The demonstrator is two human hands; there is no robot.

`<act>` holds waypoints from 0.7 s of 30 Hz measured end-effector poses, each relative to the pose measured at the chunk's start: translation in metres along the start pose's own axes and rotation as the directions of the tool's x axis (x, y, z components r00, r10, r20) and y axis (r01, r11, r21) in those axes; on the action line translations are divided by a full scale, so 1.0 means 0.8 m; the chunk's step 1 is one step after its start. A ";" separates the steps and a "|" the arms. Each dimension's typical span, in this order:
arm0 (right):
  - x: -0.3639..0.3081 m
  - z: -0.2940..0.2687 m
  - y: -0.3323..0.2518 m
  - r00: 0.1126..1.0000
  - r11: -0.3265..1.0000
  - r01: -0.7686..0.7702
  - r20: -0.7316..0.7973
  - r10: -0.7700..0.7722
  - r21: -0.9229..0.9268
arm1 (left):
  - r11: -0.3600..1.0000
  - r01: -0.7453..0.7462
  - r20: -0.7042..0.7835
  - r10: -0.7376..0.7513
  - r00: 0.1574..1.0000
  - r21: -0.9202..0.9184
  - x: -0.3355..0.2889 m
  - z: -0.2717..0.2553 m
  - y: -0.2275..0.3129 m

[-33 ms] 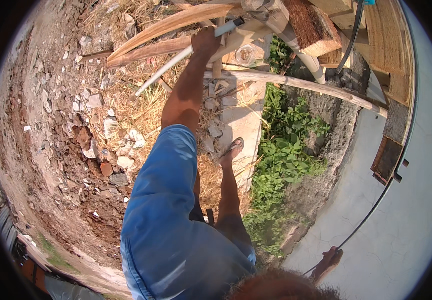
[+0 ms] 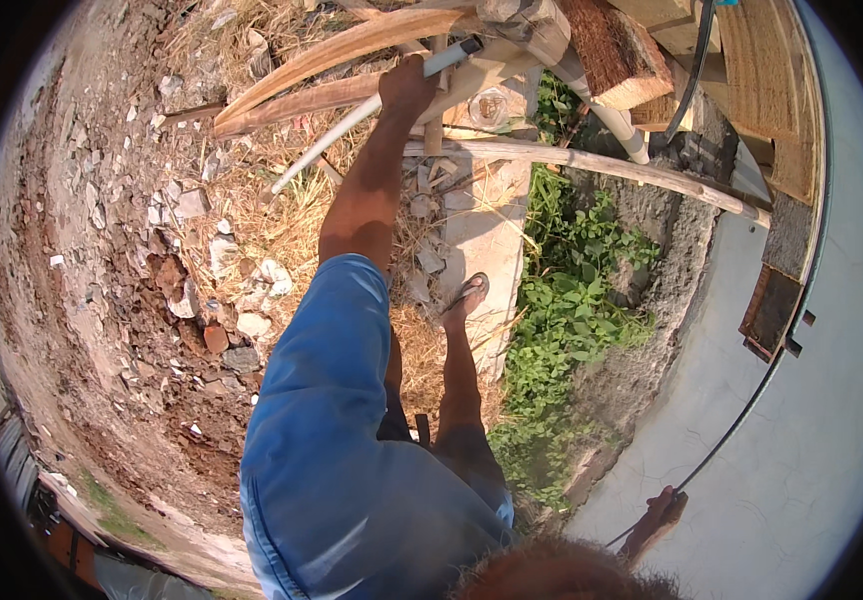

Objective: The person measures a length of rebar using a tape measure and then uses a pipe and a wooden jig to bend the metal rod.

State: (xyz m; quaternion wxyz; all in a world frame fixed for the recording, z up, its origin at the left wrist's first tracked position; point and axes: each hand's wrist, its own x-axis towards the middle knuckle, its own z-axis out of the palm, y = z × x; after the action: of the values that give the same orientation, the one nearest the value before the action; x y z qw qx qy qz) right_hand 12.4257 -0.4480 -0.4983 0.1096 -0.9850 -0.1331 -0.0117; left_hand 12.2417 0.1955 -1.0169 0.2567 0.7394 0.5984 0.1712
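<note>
My left arm, in a blue sleeve, reaches forward. The fingers of my left hand (image 2: 409, 88) are wrapped round a white plastic pipe (image 2: 332, 150) that slants up to the right and ends in a dark tip. Beside it are curved wooden poles (image 2: 302, 97). At the lower right, my right hand (image 2: 664, 510) is closed on a thin black cable (image 2: 737, 425). The cable runs up along a smooth grey wall (image 2: 672, 410) towards stacked timber. Part of my right arm is hidden behind hair at the lower edge.
Thick sawn timbers (image 2: 617, 55) fill the upper right. A long wooden pole (image 2: 592, 160) crosses to the wall. Green weeds (image 2: 577, 320) grow along the wall's rough base, beside a pale slab (image 2: 487, 230) under my sandalled foot. Rubble (image 2: 192, 205) and dry straw (image 2: 292, 220) cover the left.
</note>
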 end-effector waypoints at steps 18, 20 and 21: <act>0.001 -0.045 -0.008 0.994 0.917 -0.104 0.079 0.079 0.386 | 0.618 -0.338 0.289 0.694 0.660 -0.710 -0.440 -0.314 0.280; 0.001 -0.046 -0.019 0.998 0.965 0.066 0.001 -0.069 0.253 | 0.573 -0.263 0.297 0.700 0.650 -0.776 -0.479 -0.349 0.372; -0.004 -0.051 -0.007 1.000 0.959 0.020 0.005 -0.022 0.283 | 0.535 -0.177 0.317 0.700 0.640 -0.826 -0.495 -0.341 0.398</act>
State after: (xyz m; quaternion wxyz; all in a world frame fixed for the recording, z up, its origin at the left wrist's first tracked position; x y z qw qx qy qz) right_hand 12.4214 -0.4522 -0.4576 0.2487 -0.9577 -0.1442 0.0105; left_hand 12.2532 -0.1906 -0.5890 0.6535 0.7160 0.1343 0.2053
